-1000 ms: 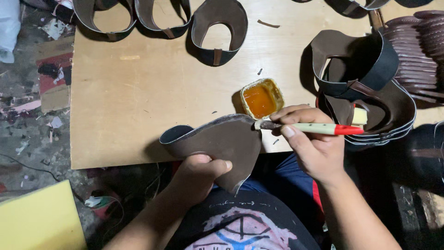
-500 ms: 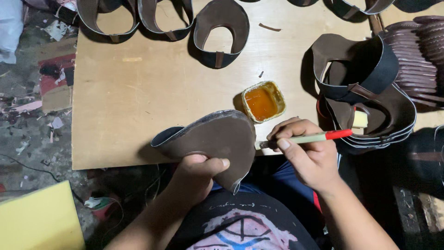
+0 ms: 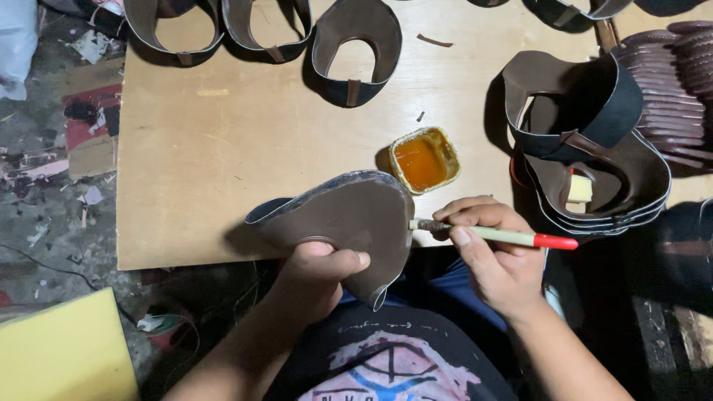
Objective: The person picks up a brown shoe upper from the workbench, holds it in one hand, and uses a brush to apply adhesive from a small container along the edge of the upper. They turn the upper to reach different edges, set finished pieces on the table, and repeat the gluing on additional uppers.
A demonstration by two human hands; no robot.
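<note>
The left hand point(image 3: 316, 271) grips a brown shoe upper point(image 3: 349, 223) from below, thumb pressed across its lower edge, holding it over the near edge of the wooden board point(image 3: 223, 148). The right hand point(image 3: 494, 256) pinches a brush point(image 3: 494, 234) with a red end, its tip touching the upper's right edge. A small tub of orange glue point(image 3: 425, 160) sits on the board just beyond them.

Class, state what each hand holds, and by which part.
The left hand grips the brown shoe upper at its lower edge; the right hand pinches the brush mid-handle.
</note>
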